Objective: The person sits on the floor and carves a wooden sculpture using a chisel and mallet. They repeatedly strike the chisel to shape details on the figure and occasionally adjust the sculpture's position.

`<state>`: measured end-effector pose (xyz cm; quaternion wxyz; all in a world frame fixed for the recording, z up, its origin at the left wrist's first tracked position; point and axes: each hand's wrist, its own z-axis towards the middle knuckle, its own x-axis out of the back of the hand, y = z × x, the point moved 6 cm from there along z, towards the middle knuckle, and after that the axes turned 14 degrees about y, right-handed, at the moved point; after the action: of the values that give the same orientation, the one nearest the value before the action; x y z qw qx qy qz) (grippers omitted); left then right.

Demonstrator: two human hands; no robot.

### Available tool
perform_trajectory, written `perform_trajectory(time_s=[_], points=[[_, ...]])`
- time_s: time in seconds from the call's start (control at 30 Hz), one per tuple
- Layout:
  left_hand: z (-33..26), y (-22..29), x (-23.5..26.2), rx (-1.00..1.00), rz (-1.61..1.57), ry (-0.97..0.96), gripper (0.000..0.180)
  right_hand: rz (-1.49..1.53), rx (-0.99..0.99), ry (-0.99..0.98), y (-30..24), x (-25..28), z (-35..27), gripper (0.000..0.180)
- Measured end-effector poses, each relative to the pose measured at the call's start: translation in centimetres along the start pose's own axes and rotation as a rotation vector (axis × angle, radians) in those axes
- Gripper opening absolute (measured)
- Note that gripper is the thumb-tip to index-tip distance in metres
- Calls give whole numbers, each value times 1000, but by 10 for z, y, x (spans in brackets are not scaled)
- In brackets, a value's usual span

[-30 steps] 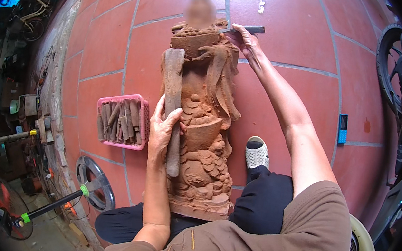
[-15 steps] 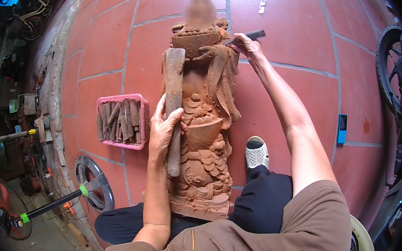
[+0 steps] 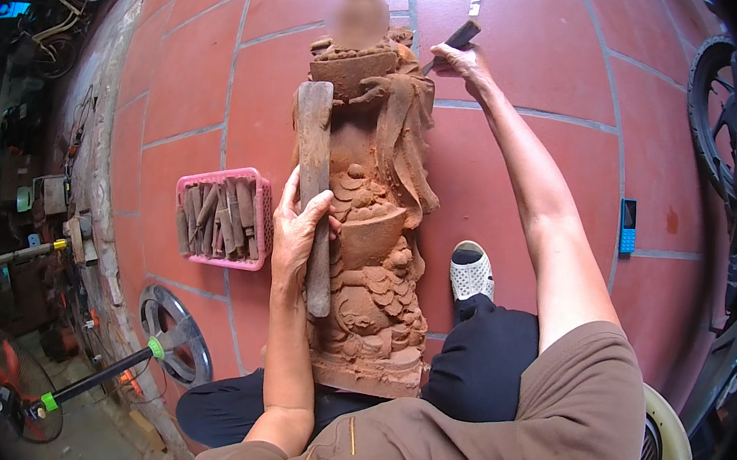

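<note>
Carving a wooden statue lying on the red tiled floor.
Left hand fingers grip a wooden mallet over the statue; right hand fingers hold a chisel at its far end.

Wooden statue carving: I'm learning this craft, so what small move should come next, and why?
Probably set the chisel in the right hand back against the statue; its tip looks lifted clear of the carved shoulder, while the left hand holds the wooden mallet ready, resting on the front.
</note>
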<state>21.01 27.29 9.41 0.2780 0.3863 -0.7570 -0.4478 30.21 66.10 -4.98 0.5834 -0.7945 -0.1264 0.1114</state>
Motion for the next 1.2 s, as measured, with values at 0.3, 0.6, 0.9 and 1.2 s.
perform_trajectory(time_s=[0.3,0.6,0.9,1.2], points=[[1,2,1,-51,54,-19,66,258,5,-126,-7,-3,-60,28],[1,4,-2,-93,97,-17,64,544,-156,-16,14,-4,-75,24],[5,4,1,-112,112,-61,67,522,-242,290,51,18,-73,21],[5,-5,4,-88,-7,-114,67,584,-280,153,42,-6,-89,19]])
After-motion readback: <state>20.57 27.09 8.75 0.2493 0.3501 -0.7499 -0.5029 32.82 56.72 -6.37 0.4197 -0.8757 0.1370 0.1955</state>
